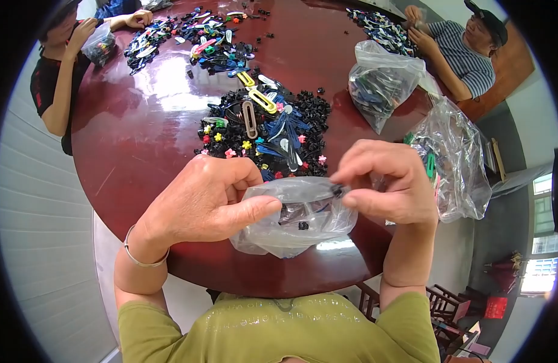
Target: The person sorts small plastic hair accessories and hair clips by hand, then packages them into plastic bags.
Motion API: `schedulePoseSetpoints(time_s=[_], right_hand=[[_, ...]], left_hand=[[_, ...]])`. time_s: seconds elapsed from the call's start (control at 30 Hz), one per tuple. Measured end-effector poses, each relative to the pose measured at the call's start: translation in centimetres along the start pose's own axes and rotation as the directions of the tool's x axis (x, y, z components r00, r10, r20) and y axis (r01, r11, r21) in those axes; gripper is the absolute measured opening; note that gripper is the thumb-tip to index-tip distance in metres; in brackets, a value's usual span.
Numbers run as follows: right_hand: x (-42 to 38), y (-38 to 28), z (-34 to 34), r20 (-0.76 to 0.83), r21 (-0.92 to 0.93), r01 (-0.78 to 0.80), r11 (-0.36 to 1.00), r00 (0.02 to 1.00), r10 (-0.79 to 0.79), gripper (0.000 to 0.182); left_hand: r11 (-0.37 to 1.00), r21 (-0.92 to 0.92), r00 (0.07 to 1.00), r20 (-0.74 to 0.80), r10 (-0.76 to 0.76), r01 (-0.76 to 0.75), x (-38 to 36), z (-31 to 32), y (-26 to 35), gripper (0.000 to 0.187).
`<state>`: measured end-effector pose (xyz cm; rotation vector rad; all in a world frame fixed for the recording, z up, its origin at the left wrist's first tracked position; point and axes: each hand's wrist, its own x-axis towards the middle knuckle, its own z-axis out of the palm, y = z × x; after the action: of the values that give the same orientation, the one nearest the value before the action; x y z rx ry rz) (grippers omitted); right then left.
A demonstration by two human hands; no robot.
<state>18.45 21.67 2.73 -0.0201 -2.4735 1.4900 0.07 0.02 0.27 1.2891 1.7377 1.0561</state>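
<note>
My left hand [209, 196] is closed on the left rim of a clear plastic bag [273, 236], thumb across its mouth. At the bag's right side, my right hand [394, 181] pinches a small black hair claw clip [337, 190] between thumb and fingers, over the opening. Another small black clip [303, 225] shows in the bag. Just beyond the bag lies a mixed pile of hair clips: small black claw clips [315, 115], blue snap clips [285, 128], a brown long clip [249, 119], a yellow long clip [262, 101] and several flower-shaped pieces.
A filled plastic bag [385, 88] and a larger clear bag [457, 160] lie to the right on the round red table [127, 133]. More clip piles [206, 45] are farther back. Two people [61, 85] sit across, one at left and one person [472, 54] at right.
</note>
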Motion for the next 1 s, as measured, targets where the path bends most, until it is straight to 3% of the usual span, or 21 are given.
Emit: schedulePoseSetpoints(time_s=[0.03,0.1,0.13,0.2,0.27,0.37,0.47,0.57,0.6,0.7,0.87,0.97,1.0], right_hand=[[0.1,-0.3,0.5,0.007,-0.008,-0.062,0.998,0.998,0.062,0.016],[0.9,1.5,1.0,-0.166,-0.112,-0.166,0.980,0.975,0.146,0.017],[1.3,3.7,1.2,-0.244,-0.205,-0.140,0.969,0.966,0.088,0.016],[1.8,6.0,0.9,-0.239,-0.324,-0.170,0.931,0.967,0.094,0.016],[1.9,7.4,1.0,-0.228,-0.333,-0.210,0.919,0.964,0.138,0.014],[1.9,7.7,1.4,-0.189,-0.517,-0.212,0.829,0.973,0.132,0.015],[2.0,7.7,1.5,-0.197,-0.494,-0.246,0.834,0.966,0.168,0.016],[2.2,7.8,1.5,-0.208,-0.486,-0.265,0.833,0.961,0.184,0.015],[2.2,7.9,1.5,-0.218,-0.472,-0.283,0.835,0.955,0.200,0.015],[2.1,8.0,1.5,-0.231,-0.488,-0.256,0.834,0.960,0.160,0.014],[1.9,8.4,0.6,-0.239,-0.500,-0.177,0.847,0.969,0.061,0.013],[1.5,6.2,0.0,-0.362,-0.196,-0.229,0.954,0.921,0.147,0.015],[1.4,5.1,0.4,-0.409,-0.024,-0.174,0.984,0.900,0.149,0.013]], left_hand=[[1.000,-0.013,1.000,0.001,-0.016,0.016,0.0,-0.2,0.0,0.029],[0.999,-0.029,0.999,-0.026,-0.025,0.024,-0.1,-0.5,0.0,0.028],[0.999,-0.032,0.998,-0.056,-0.020,0.018,-0.2,-0.8,0.0,0.028],[0.998,-0.045,0.981,-0.193,0.026,-0.036,-0.3,-0.9,0.2,0.025],[0.998,-0.058,0.973,-0.231,0.008,-0.022,-0.2,-1.6,-0.2,0.023],[1.000,0.013,0.957,-0.292,-0.004,0.008,0.1,-2.5,-0.7,0.021],[0.998,0.049,0.948,-0.317,-0.021,0.038,0.6,-2.7,-0.9,0.019],[0.996,0.077,0.946,-0.319,0.062,-0.040,1.2,-2.0,-1.8,0.019],[0.999,0.042,0.958,-0.286,-0.012,0.025,1.3,-1.6,-1.3,0.020],[0.990,0.131,0.969,-0.247,-0.018,0.052,1.4,-0.6,-0.7,0.020],[0.996,-0.055,0.987,-0.142,-0.076,0.069,1.0,0.1,-0.9,0.031],[0.999,-0.023,0.991,-0.134,-0.029,0.026,0.6,0.2,-0.8,0.036],[0.999,-0.028,0.991,-0.124,-0.041,0.037,0.4,0.2,-0.6,0.037]])
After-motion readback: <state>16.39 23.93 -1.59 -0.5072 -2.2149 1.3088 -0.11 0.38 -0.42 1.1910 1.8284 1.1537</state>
